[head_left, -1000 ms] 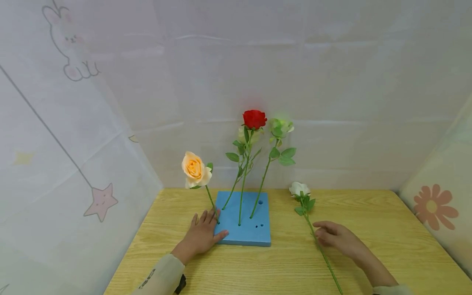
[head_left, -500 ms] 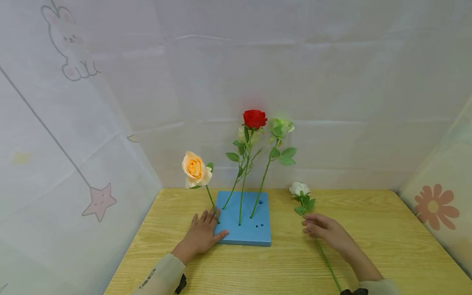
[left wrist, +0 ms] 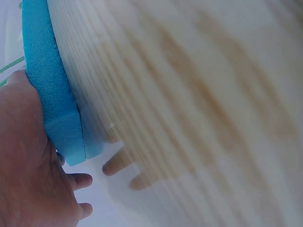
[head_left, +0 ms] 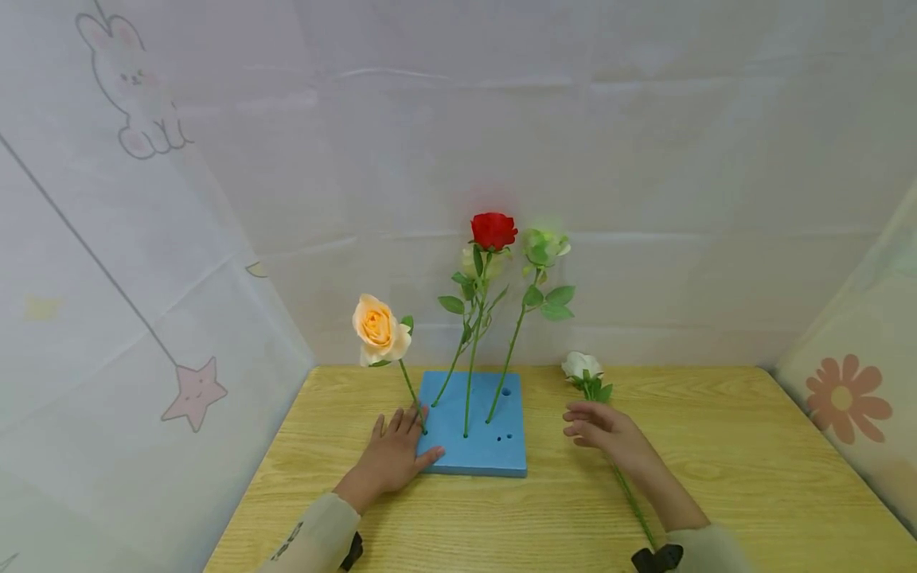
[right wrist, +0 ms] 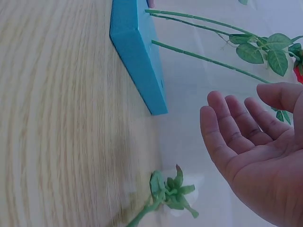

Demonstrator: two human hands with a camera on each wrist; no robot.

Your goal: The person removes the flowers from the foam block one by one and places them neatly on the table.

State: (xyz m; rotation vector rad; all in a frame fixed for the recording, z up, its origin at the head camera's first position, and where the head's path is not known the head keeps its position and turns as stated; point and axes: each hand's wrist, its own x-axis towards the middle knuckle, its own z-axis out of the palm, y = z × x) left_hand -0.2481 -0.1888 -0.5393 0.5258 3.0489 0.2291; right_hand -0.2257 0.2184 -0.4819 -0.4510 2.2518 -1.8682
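My left hand (head_left: 392, 456) lies spread on the left edge of a blue foam block (head_left: 476, 458), thumb on its top. An orange rose (head_left: 382, 330), a red rose (head_left: 493, 231), a green rose (head_left: 546, 248) and a pale rose (head_left: 470, 263) partly behind the red one stand with stems in the block's holes. My right hand (head_left: 607, 434) hovers over the stem of a white rose (head_left: 583, 367) lying on the table. In the right wrist view the right hand (right wrist: 258, 142) is empty, fingers loosely bent, apart from the white rose's leaves (right wrist: 175, 191).
The wooden table (head_left: 716, 446) runs back to a pale cloth backdrop (head_left: 680, 159). Small unfilled holes (head_left: 506, 392) show on the block's right side. Printed cloth walls flank the table left and right.
My right hand has moved left and farther back, from beside the white rose's stem to above it. The left hand and the flowers in the block stay put.
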